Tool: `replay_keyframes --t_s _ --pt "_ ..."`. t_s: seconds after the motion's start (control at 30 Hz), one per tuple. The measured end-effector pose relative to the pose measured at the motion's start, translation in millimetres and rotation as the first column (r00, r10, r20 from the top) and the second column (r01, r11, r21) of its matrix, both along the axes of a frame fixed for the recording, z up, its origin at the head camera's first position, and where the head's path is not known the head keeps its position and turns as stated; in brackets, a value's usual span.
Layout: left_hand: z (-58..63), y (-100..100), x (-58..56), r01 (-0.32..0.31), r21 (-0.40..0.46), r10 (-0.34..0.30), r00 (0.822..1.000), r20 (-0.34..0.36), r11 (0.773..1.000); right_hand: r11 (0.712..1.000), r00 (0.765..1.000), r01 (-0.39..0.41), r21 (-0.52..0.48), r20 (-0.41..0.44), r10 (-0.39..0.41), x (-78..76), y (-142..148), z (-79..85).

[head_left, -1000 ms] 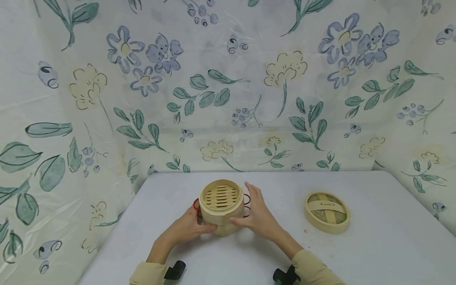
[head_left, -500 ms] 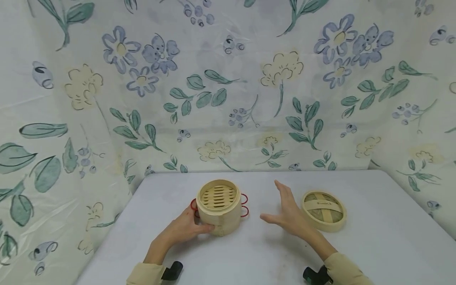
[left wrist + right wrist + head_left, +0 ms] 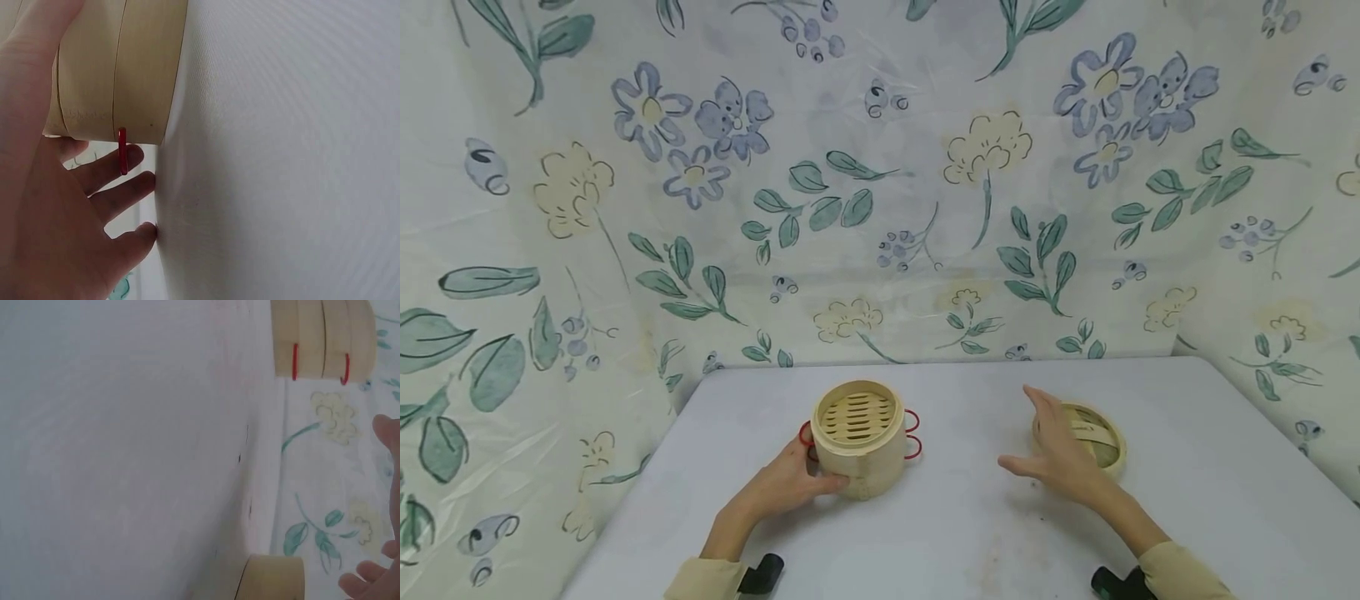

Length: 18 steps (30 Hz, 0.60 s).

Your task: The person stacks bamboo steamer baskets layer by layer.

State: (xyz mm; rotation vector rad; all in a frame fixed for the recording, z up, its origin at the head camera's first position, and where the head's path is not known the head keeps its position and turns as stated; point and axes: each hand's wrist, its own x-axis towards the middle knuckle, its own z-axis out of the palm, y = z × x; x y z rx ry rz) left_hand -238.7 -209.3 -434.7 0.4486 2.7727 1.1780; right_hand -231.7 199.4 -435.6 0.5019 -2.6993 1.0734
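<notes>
Two stacked bamboo steamer baskets (image 3: 859, 454) with red loop handles stand upright on the table, slatted top uncovered. My left hand (image 3: 781, 485) holds their left side, thumb across the front. In the left wrist view, that hand (image 3: 56, 231) spreads its other fingers behind the baskets (image 3: 119, 69), near a red loop. Over to the right, my right hand (image 3: 1063, 458) hovers with thumb and fingers apart, covering the left part of the round bamboo lid (image 3: 1105, 437). The right wrist view shows the lid (image 3: 278, 578) below the fingertips (image 3: 369, 572), with a gap between them.
A white table (image 3: 955, 517) carries everything. Behind it hangs a floral-patterned cloth (image 3: 917, 192), which also runs along both sides. Black wrist devices (image 3: 763, 575) sit below both hands. Small dark specks lie on the tabletop near the lid.
My right hand has let go of the baskets' right side and moved right, over to the lid. My left hand and the baskets stay in place. The head view has shifted slightly.
</notes>
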Motion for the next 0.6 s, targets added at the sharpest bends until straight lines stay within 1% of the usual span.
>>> replay_keyframes --t_s 0.13,0.27,0.37,0.47,0.6 --pt "-0.6 0.6 0.4 -0.007 -0.001 0.007 1.0 0.006 1.0 1.0 1.0 0.016 -0.002 -0.004 -0.016 2.7 19.1 0.7" --pt "-0.2 1.0 0.6 -0.009 0.0 0.009 1.0 0.005 1.0 0.999 0.998 0.045 0.028 -0.043 -0.044 6.0 37.4 0.7" --pt "0.2 1.0 0.8 -0.012 -0.007 0.012 1.0 0.007 1.0 0.998 0.997 0.057 0.036 -0.057 -0.055 8.3 49.7 0.5" --pt "0.4 0.7 0.9 -0.019 -0.019 0.02 1.0 0.012 1.0 0.998 0.998 0.051 0.032 -0.047 -0.05 9.6 60.2 -0.4" --pt "0.9 0.7 0.9 -0.021 -0.028 0.021 1.0 0.018 0.999 0.998 0.999 0.05 0.043 -0.013 -0.05 9.9 72.5 -4.2"
